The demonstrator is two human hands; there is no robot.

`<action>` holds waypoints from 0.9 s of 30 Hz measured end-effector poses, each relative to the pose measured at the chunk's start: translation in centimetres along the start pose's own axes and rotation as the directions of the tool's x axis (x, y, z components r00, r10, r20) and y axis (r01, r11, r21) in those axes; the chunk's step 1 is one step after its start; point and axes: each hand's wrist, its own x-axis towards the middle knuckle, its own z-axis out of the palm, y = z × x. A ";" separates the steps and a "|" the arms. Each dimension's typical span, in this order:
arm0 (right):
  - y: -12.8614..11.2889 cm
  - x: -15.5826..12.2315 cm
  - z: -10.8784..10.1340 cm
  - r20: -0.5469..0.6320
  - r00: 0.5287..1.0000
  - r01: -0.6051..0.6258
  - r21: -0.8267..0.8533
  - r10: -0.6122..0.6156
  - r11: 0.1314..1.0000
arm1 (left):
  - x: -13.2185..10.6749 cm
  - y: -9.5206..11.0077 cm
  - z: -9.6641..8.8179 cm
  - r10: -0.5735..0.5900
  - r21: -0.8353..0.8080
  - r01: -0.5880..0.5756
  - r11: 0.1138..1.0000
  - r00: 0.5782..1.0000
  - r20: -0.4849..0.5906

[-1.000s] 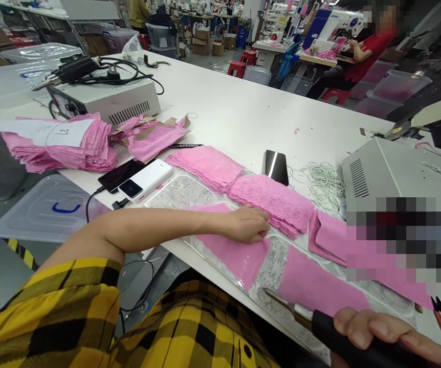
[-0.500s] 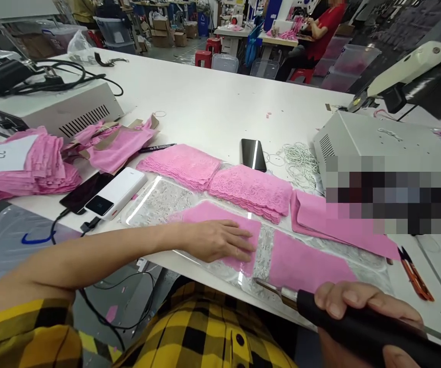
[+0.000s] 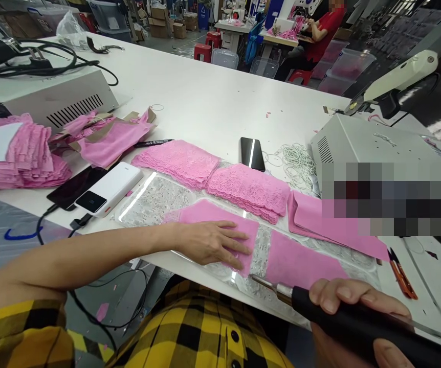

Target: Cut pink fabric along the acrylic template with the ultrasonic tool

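Note:
My left hand lies flat, fingers spread, on a pink fabric piece and hides part of it. That piece rests on a clear, speckled mat. My right hand is wrapped round a thick black-handled tool with a narrow metal tip. Its tip points left, close to the fabric's lower right corner; contact I cannot tell. A second flat pink piece lies to the right across a narrow gap. Behind are two stacks of pink lace pieces, one left and one right, and folded plain pink fabric.
A phone and tangled pale cord lie behind the lace. Left are a white power bank and a pink bundle. Orange snips lie right, near a grey box. A person sits far back.
The view has shifted slightly. The tool's tip has come a little closer to the corner of the fabric under my left hand. The left hand's fingers are spread somewhat wider.

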 end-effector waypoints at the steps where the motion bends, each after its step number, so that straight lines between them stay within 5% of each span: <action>1: 0.0 0.0 0.0 0.000 1.000 0.003 0.004 -0.003 1.000 | 0.0 0.0 0.0 -0.006 -0.007 0.006 1.000 1.000 0.001; 8: 0.3 -0.2 0.4 0.023 1.000 0.009 0.051 -0.010 0.999 | 0.0 0.1 0.1 -0.074 -0.066 0.078 0.995 0.996 0.052; 27: 0.2 0.1 0.6 0.080 0.994 0.069 0.092 -0.077 0.993 | -0.5 -0.2 0.5 0.046 0.078 -0.041 0.996 0.996 -0.073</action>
